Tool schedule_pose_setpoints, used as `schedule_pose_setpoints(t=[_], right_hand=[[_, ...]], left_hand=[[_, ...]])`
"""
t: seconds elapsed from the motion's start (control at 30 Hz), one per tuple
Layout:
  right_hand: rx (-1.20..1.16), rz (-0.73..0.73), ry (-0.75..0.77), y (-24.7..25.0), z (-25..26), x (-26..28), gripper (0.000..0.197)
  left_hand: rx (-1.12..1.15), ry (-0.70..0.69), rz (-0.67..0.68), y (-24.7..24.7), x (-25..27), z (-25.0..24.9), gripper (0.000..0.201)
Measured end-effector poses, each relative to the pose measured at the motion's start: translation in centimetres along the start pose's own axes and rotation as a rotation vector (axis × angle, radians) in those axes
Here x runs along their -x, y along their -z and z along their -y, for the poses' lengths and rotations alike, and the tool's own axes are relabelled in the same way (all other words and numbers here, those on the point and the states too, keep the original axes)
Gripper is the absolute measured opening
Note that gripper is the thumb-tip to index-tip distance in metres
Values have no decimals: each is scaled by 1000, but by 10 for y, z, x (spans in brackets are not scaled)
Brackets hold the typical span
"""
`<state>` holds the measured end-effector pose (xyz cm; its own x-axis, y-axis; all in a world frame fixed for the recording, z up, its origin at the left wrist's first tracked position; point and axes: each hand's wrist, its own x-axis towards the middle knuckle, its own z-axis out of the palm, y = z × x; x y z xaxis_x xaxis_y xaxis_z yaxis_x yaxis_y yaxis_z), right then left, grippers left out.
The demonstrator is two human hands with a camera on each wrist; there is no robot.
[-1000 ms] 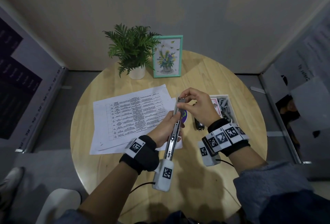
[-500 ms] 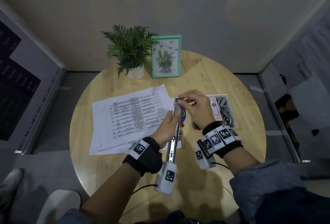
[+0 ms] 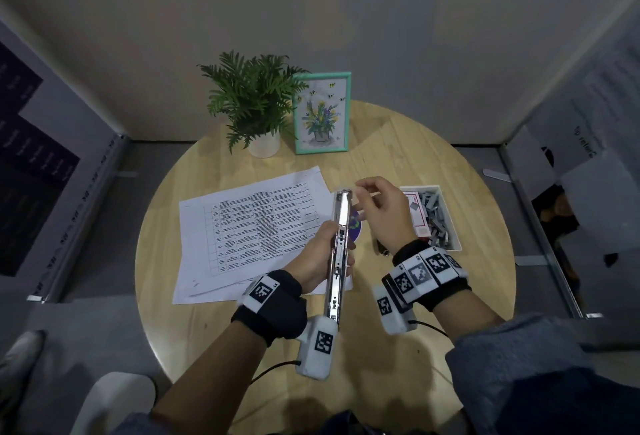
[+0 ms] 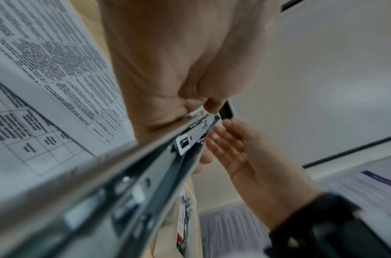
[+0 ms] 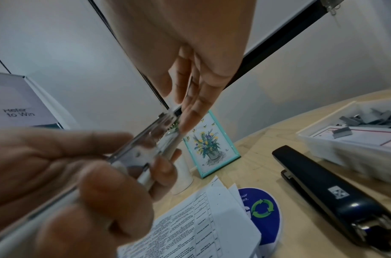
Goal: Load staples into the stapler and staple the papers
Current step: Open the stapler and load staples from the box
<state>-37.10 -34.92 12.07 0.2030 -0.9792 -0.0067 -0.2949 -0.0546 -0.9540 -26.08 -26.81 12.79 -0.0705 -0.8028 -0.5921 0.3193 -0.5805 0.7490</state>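
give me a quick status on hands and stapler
Left hand grips metal staple rail. Right hand open at its tip. Black stapler on table. Nothing blocking.

The long staple magazine (image 3: pixel 337 254) is bright, glossy metal with mirror-like reflections. The round desk (image 3: pixel 398 157) is pale, smooth, matt wood. The printed sheets (image 3: pixel 242 226) are matt white paper. The black stapler body (image 5: pixel 329 195) looks like smooth, semi-gloss plastic. The loose grey staple strips (image 3: pixel 434 219) are dull metal in a white plastic tray (image 3: pixel 450 212).
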Motion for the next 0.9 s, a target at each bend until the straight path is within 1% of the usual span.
schedule_pose_setpoints(t=[0.07,0.1,0.2,0.23,0.3,0.37,0.47,0.5,0.6,0.63,0.67,0.73,0.8,0.83,0.9], right_hand=[[18,55,-39,9,-7,7,18],[69,128,-45,14,-10,14,25],[358,457,-62,19,-20,44,54],[411,528,-64,17,-21,56,65],[433,571,-38,10,-25,72,84],[440,549,32,3,-29,81,89],[409,475,113,1,-32,85,80],[430,452,180,1,-32,87,73],[608,376,532,0,-34,94,49],[626,351,599,-1,-37,96,45],[595,327,607,-4,-38,98,42],[426,262,510,-9,-33,99,38],[274,172,397,-12,-27,97,35],[239,137,364,-14,-24,96,36],[156,117,315,-19,-20,95,43]], left_hand=[[103,-24,1,5,1,-2,28],[170,-43,-10,10,0,-3,25],[323,-84,-77,23,-6,2,20],[369,-91,-98,26,-7,4,21],[438,-84,-139,29,-9,8,26],[466,-71,-158,31,-8,11,30],[464,-52,-163,34,-6,15,35],[468,-48,-163,36,-6,16,33],[499,-60,-158,36,-3,16,25],[490,-69,-141,35,-1,16,24],[462,-79,-124,35,0,17,24],[389,-92,-101,34,0,20,25],[370,-97,-69,32,1,22,23],[383,-99,-57,31,0,23,22],[417,-120,-37,28,1,22,21]])
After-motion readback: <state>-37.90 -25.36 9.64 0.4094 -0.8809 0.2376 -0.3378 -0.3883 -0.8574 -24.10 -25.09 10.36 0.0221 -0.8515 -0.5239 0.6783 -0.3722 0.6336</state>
